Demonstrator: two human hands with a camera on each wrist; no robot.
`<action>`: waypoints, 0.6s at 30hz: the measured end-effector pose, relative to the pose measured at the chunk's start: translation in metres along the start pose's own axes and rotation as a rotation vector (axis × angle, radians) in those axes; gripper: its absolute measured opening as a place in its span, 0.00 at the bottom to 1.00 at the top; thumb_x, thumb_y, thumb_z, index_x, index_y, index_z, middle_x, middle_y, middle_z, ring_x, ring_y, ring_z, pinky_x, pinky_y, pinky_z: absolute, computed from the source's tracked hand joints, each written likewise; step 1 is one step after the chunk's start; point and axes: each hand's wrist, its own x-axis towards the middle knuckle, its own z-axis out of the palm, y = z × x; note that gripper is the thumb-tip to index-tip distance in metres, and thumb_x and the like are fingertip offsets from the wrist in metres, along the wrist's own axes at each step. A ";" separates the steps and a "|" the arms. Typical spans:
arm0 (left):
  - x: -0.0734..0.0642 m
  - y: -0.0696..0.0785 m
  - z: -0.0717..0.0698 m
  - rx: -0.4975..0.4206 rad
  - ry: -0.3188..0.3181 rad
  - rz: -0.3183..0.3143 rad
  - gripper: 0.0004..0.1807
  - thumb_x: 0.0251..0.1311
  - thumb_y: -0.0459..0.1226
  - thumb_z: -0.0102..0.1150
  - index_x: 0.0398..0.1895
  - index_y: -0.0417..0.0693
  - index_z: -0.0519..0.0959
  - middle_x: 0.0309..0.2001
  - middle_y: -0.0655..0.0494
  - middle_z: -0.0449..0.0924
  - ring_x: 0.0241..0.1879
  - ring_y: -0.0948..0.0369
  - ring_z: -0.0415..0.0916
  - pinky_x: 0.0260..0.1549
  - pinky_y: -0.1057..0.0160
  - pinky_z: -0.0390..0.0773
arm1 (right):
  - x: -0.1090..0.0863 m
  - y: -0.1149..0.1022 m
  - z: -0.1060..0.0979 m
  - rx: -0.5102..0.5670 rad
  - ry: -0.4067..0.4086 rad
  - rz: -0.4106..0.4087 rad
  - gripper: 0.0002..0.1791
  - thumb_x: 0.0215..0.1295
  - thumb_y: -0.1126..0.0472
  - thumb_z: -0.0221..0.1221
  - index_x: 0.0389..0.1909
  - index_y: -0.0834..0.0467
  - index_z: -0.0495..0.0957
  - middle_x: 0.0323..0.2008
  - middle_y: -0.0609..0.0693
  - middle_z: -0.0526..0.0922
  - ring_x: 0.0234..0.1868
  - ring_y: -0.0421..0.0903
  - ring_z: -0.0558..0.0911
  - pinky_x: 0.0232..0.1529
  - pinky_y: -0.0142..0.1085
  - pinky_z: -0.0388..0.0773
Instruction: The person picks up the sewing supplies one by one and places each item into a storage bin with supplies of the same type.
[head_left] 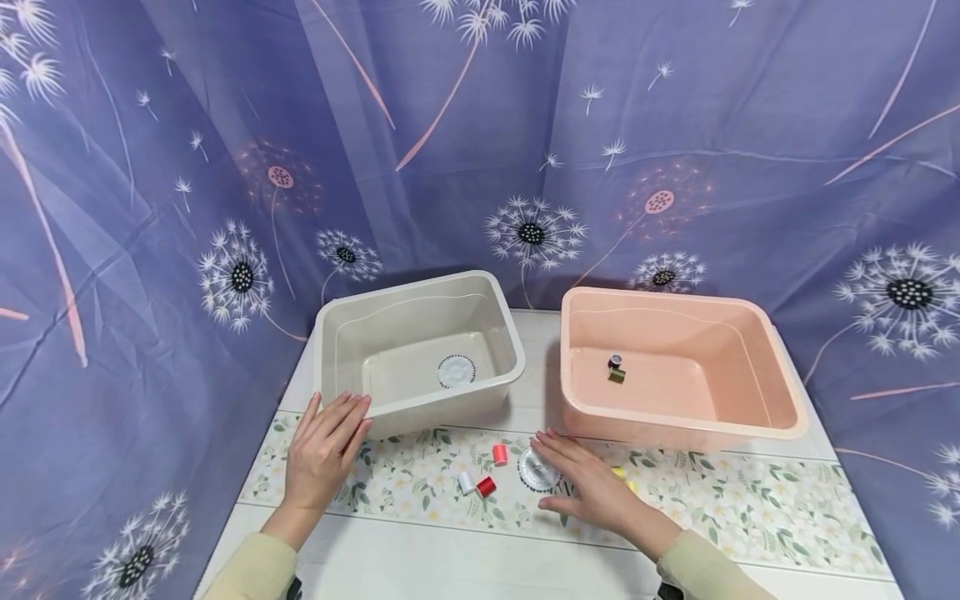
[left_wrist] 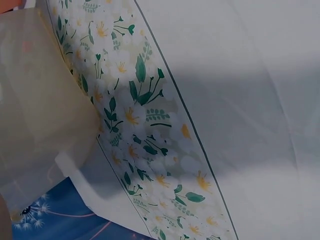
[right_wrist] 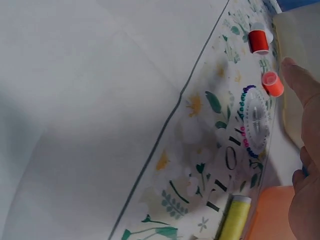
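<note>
My left hand [head_left: 326,450] rests with extended fingers on the front left corner of the grey basin [head_left: 450,410]. My right hand [head_left: 588,483] hovers low over the table, fingers stretched out, fingertips at a round disc of colored-head pins [head_left: 537,472]. In the right wrist view that pin disc [right_wrist: 257,121] lies flat below the fingers. Left of it are a coral thread spool [head_left: 500,454], a red thread spool [head_left: 486,487] and a white thread spool [head_left: 466,482]. Yellow thread [right_wrist: 235,217] shows close by, partly hidden behind the right hand in the head view.
Another pin disc [head_left: 456,372] lies inside the grey basin. The pink basin [head_left: 675,427] at right contains a dark spool [head_left: 615,361] and an olive green spool [head_left: 617,376]. A floral strip [head_left: 757,508] crosses the white table; a purple dandelion curtain [head_left: 450,200] hangs behind.
</note>
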 end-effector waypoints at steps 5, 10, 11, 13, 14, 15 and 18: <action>-0.002 0.000 0.001 -0.001 0.000 -0.010 0.20 0.78 0.48 0.58 0.58 0.44 0.88 0.52 0.47 0.91 0.53 0.43 0.87 0.64 0.30 0.74 | 0.002 0.005 0.008 0.021 -0.036 0.071 0.51 0.57 0.46 0.78 0.78 0.61 0.69 0.77 0.60 0.71 0.78 0.63 0.68 0.74 0.61 0.69; -0.004 -0.001 0.002 0.002 0.001 -0.019 0.20 0.78 0.48 0.58 0.59 0.45 0.88 0.52 0.46 0.90 0.54 0.42 0.87 0.65 0.31 0.74 | 0.003 0.008 0.014 0.031 -0.075 0.125 0.51 0.59 0.47 0.78 0.80 0.59 0.68 0.78 0.58 0.70 0.79 0.62 0.67 0.74 0.61 0.69; -0.005 -0.001 0.002 0.003 0.001 -0.018 0.20 0.78 0.47 0.58 0.59 0.45 0.88 0.52 0.46 0.90 0.55 0.42 0.87 0.65 0.31 0.74 | 0.003 0.009 0.015 0.032 -0.078 0.129 0.51 0.59 0.47 0.78 0.80 0.59 0.67 0.78 0.58 0.70 0.79 0.62 0.67 0.74 0.61 0.69; -0.005 -0.001 0.003 0.001 0.004 -0.019 0.20 0.78 0.47 0.58 0.60 0.45 0.88 0.53 0.46 0.90 0.55 0.42 0.87 0.65 0.31 0.73 | 0.003 0.010 0.017 0.031 -0.079 0.133 0.51 0.59 0.47 0.79 0.80 0.59 0.67 0.78 0.59 0.70 0.79 0.62 0.67 0.75 0.60 0.69; -0.005 -0.001 0.003 0.001 0.006 -0.019 0.20 0.78 0.48 0.58 0.60 0.45 0.88 0.53 0.46 0.90 0.55 0.42 0.87 0.65 0.31 0.73 | 0.003 0.011 0.017 0.031 -0.079 0.133 0.52 0.58 0.48 0.79 0.80 0.60 0.67 0.78 0.59 0.70 0.79 0.62 0.67 0.75 0.60 0.68; -0.005 0.000 0.003 0.000 0.006 -0.018 0.20 0.78 0.48 0.58 0.60 0.45 0.88 0.53 0.46 0.90 0.55 0.42 0.87 0.66 0.31 0.73 | 0.003 0.011 0.018 0.031 -0.079 0.134 0.52 0.58 0.48 0.79 0.80 0.60 0.67 0.78 0.59 0.70 0.79 0.62 0.67 0.75 0.60 0.68; -0.005 0.000 0.003 0.002 0.009 -0.019 0.22 0.80 0.49 0.55 0.60 0.45 0.88 0.53 0.46 0.90 0.55 0.43 0.87 0.67 0.32 0.73 | 0.003 0.013 0.019 0.028 -0.081 0.137 0.53 0.57 0.47 0.79 0.80 0.61 0.66 0.78 0.60 0.70 0.79 0.63 0.67 0.75 0.60 0.67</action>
